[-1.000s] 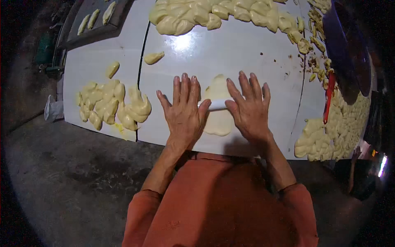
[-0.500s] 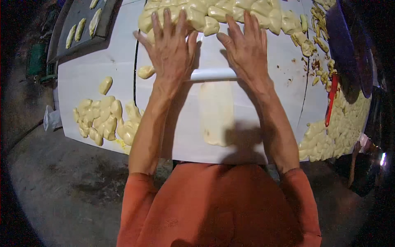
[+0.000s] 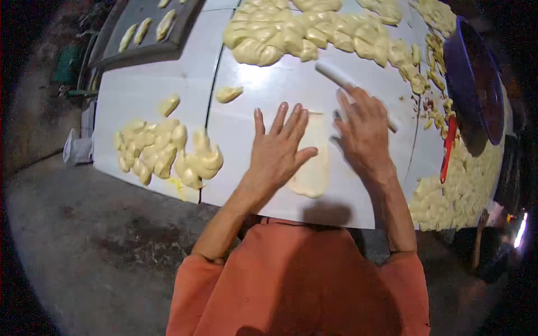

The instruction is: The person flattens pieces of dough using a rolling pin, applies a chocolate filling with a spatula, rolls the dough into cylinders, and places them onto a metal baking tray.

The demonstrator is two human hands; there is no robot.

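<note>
My left hand (image 3: 280, 148) lies open, fingers spread, on the left side of a thin pale dough sheet (image 3: 311, 173) on the white tabletop (image 3: 252, 201). To its right, my right hand (image 3: 364, 131) has bent fingers over a smooth white rolling pin (image 3: 330, 74), which lies diagonally beyond the sheet. Part of the pin is hidden under those fingers. A single dough lump (image 3: 228, 94) sits above and left of my left hand, and a larger cluster of soft dough pieces (image 3: 145, 145) lies farther left.
A grey tray (image 3: 185, 28) with several shaped pieces is at back left. Dough (image 3: 308, 33) lines the back. At right are a purple tub (image 3: 473, 78), a red-handled tool (image 3: 448, 148), brown scraps (image 3: 428, 109) and more spread dough (image 3: 448, 201).
My hands have drawn back from the far dough. The left has settled on the sheet; the right has moved rightward with the rolling pin, which has turned from crosswise to diagonal.
</note>
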